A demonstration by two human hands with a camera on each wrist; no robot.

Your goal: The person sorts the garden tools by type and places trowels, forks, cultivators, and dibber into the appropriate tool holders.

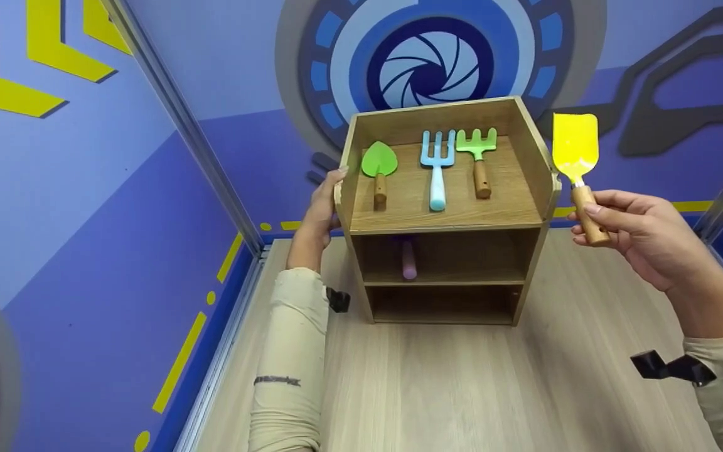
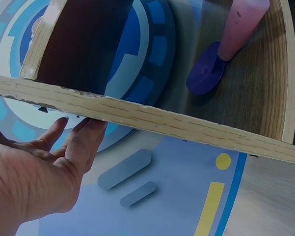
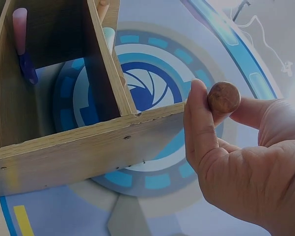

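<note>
My right hand (image 1: pixel 644 229) pinches the wooden handle of a yellow garden shovel (image 1: pixel 576 144), its square blade pointing up, just right of a small wooden shelf (image 1: pixel 449 282). In the right wrist view only the round handle end (image 3: pixel 224 98) shows. My left hand (image 1: pixel 322 210) touches the outside of the shelf's left side panel with its fingertips (image 2: pixel 94 129). On the top shelf lie a green trowel (image 1: pixel 379 160), a light blue garden fork (image 1: pixel 438 166) and a green rake (image 1: pixel 479 150) with a wooden handle. A purple trowel with a pink handle (image 1: pixel 408 260) lies on the middle shelf.
The shelf stands on a light wood-grain table (image 1: pixel 462 389). Behind it rises a blue printed wall (image 1: pixel 242 63), with another wall panel (image 1: pixel 85 238) at the left. A metal frame post (image 1: pixel 179 113) joins the panels.
</note>
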